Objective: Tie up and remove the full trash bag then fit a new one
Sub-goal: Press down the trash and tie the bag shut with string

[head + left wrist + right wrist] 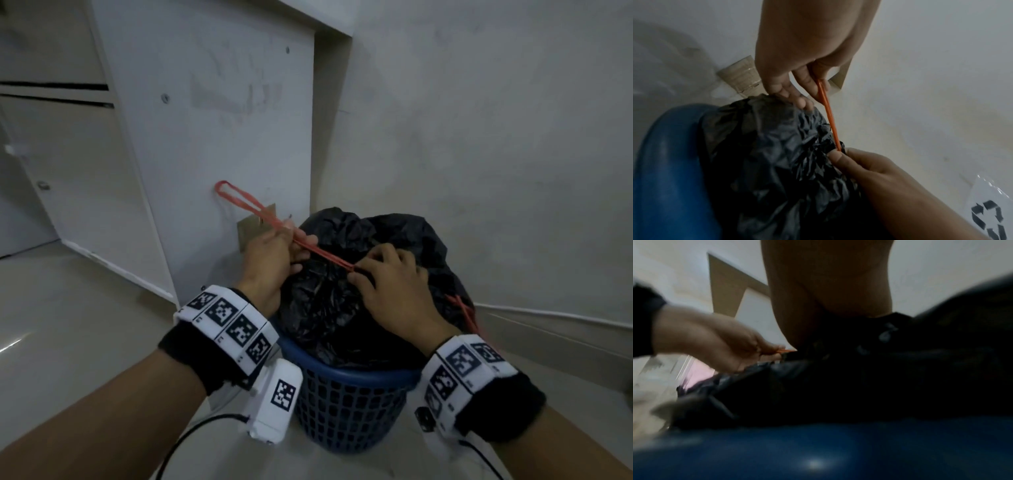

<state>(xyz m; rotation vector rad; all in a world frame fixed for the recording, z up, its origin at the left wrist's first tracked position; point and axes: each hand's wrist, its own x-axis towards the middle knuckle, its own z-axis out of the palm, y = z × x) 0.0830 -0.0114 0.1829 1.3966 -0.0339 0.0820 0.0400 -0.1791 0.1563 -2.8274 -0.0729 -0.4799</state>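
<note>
Over the blue mesh bin (346,404), the left hand (270,260) is pinching the red drawstring (318,251) taut while the right hand's (394,287) fingers are pinching the black trash bag's (329,308) gathered neck, and a steady sideways pull should be cinching it cleanly.

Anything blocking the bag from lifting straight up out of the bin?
Nothing visible does. The black trash bag bulges above the blue basket rim with open space overhead; only the left hand and right hand, pulling its red drawstring, are on it.
</note>
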